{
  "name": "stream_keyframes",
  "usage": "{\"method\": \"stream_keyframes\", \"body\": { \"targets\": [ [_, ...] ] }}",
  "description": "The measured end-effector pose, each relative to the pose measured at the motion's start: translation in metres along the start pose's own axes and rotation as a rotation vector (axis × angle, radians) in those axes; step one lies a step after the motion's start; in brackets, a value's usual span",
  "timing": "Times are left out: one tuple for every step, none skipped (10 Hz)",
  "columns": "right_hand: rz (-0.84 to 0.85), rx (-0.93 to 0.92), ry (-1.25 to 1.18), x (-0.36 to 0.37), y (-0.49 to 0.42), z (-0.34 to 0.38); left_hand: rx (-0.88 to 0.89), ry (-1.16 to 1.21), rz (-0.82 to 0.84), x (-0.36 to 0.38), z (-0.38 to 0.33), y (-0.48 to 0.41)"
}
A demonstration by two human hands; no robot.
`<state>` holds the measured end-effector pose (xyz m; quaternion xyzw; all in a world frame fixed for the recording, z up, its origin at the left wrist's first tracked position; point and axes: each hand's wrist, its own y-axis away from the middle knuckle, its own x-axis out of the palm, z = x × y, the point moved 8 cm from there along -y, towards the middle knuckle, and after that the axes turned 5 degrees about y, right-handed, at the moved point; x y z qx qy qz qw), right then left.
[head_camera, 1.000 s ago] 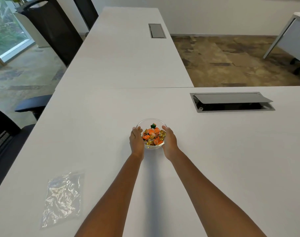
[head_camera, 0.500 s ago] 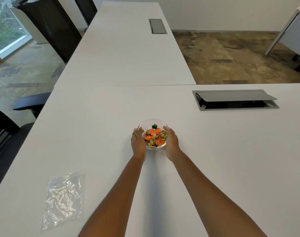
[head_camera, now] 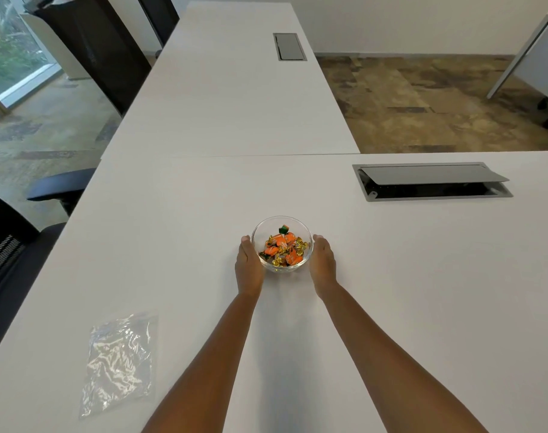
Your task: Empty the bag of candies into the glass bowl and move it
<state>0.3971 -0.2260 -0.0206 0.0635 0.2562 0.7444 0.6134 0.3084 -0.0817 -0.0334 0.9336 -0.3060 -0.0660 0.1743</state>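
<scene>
Two bare hands cup the glass bowl (head_camera: 283,244) from both sides. The left hand (head_camera: 249,266) presses flat on the bowl's left wall, and the right hand (head_camera: 322,264) presses on its right wall, so the bowl is squeezed between the two palms. The bowl sits on the white table (head_camera: 422,276). Between the hands, inside the bowl, lie the candies (head_camera: 283,250), orange, gold and green. The empty bag (head_camera: 119,362) lies flat on the table, well apart from the hands, back toward the person and off to the left of the left arm.
</scene>
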Motion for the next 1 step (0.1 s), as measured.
{"method": "stream_keyframes", "body": {
  "targets": [
    [-0.105,-0.128,0.203,-0.0172,0.007,-0.0078,0.06,-0.163,-0.067,-0.0195,0.0068,0.0091]
  ]
}}
